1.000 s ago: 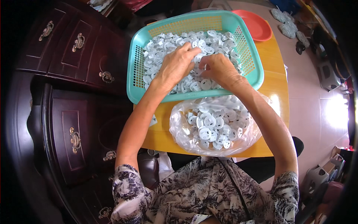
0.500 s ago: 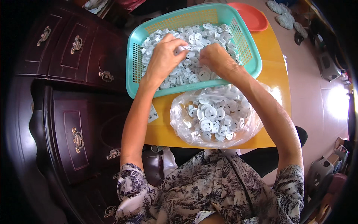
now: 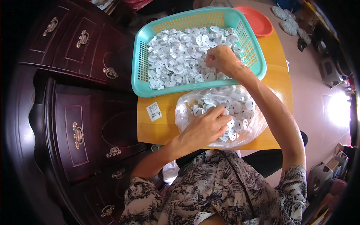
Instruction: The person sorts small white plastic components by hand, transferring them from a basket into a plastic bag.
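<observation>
A turquoise plastic basket [image 3: 165, 92] holds a heap of small white plastic pieces [image 3: 176, 60], many with round slotted discs. My right hand [image 3: 224, 62] reaches into its right half, fingers bent and closed, their tips hidden against the heap. In front of the basket lies a clear plastic bag [image 3: 182, 112] with more white disc pieces [image 3: 236, 107] in it. Over the bag's middle is my left hand [image 3: 204, 127], its fingers curled together. White pieces show right beside its fingertips; whether one is in its grasp is hidden.
A yellow wooden table [image 3: 275, 56] carries both. A red-orange plastic tray [image 3: 257, 22] sits at its far right, and a white printed label [image 3: 154, 111] lies left of the bag. Dark wooden drawers [image 3: 78, 105] stand close on the left. Grey stools [image 3: 330, 71] are on the floor at right.
My left hand has come from the basket, where it held a white piece, down over the bag. The right hand stays in the basket. The view has shifted slightly.
</observation>
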Demonstrator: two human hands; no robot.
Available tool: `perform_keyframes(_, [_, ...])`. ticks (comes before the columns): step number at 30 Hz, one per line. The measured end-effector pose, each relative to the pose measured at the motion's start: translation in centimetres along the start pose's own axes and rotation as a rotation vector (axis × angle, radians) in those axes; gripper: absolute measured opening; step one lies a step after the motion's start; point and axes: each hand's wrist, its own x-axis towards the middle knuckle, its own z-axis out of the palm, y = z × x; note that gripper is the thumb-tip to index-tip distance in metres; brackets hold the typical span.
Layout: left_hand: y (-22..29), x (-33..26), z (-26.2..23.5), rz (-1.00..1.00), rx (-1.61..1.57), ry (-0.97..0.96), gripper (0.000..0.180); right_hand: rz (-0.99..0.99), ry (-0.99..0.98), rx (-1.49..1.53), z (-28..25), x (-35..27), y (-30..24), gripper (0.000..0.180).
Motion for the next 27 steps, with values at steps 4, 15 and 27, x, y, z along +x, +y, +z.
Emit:
perform_keyframes(4, [-0.1,0.4,0.1,-0.054,0.008,0.012,0.031,-0.018,0.056,-0.022,-0.1,-0.2,0.1,0.009])
perform_keyframes(15, [0.1,1.4,-4.9,-0.072,0.068,0.260,0.026,-0.110,0.227,-0.082,-3.5,-2.1,0.0,0.008])
perform_keyframes(27, [-3.3,8.5,-7.4,-0.334,-0.677,0.277,0.037,-0.113,0.236,0.223,-5.2,-6.4,-4.9,0.007])
